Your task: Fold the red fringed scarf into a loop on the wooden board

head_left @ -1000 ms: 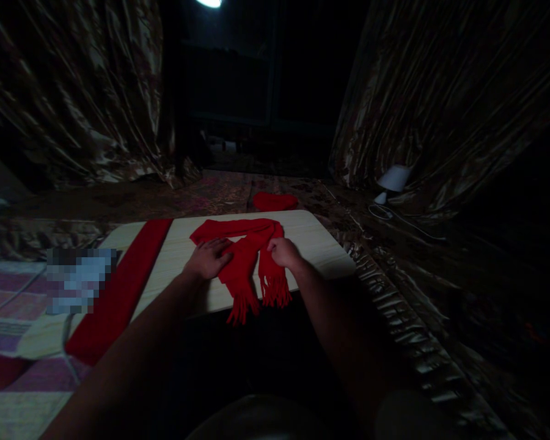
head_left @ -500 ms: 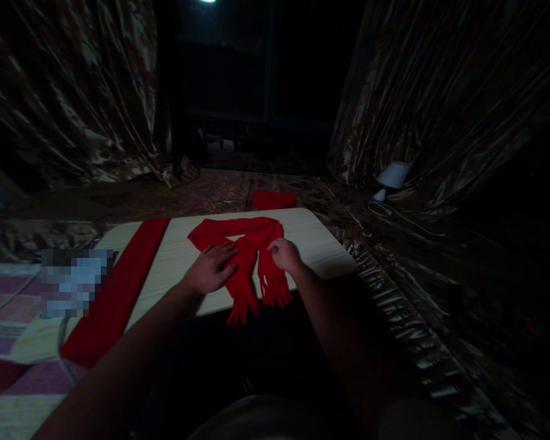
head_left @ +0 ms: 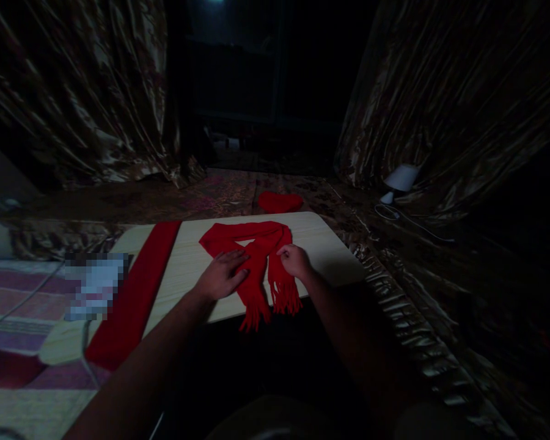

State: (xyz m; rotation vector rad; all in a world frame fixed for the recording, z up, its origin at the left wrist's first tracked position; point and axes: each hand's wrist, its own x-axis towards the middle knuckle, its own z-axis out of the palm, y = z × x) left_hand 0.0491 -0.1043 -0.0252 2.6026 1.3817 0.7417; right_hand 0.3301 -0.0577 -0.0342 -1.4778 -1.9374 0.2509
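Note:
A red fringed scarf [head_left: 258, 263] lies looped on a pale wooden board-like table [head_left: 190, 269], its two ends crossing and pointing toward me. The fringes hang over the near edge. My left hand [head_left: 222, 275] rests flat on the left part of the scarf, fingers stretched out. At the scarf's right end, my right hand [head_left: 294, 260] is closed, with thumb and forefinger pinched at the red cloth near the edge. A wide red strip of cloth [head_left: 140, 293] runs across the table to the left of my left arm.
Another red cloth bundle [head_left: 280, 201] sits beyond the table's far edge. A small white lamp [head_left: 402, 177] with a cord stands at the right. Patterned curtains [head_left: 119, 91] hang behind. Striped fabric [head_left: 9, 305] and a blurred-out pale object [head_left: 101, 284] are at the left.
The whole view has shifted slightly, so things appear a little farther right. Both hands keep nearly the same places on the scarf.

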